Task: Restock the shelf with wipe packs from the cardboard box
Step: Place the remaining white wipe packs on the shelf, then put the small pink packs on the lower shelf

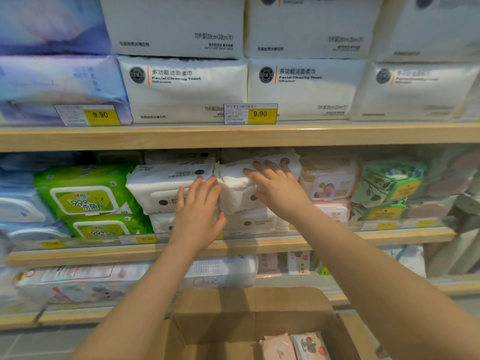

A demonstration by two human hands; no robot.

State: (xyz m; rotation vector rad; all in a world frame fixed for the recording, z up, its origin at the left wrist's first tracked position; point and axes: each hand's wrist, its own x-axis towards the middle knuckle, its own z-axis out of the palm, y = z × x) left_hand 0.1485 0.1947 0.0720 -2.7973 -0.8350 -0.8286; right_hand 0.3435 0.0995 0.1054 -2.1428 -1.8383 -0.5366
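Both my hands reach into the middle shelf (233,249). My left hand (198,214) lies flat with straight fingers against the front of a stack of white wipe packs (161,185). My right hand (275,188) presses with straight fingers on a tilted white pack (235,187) in the neighbouring stack. Below me the open cardboard box (249,318) holds pink wipe packs (293,346) in its near corner.
Green wipe packs (85,198) stand left of the white stacks; pink baby wipe packs (328,183) and green patterned packs (389,185) stand to the right. The upper shelf carries large white facial towel packs (184,87) with yellow price tags (250,114). More packs fill the lower shelf.
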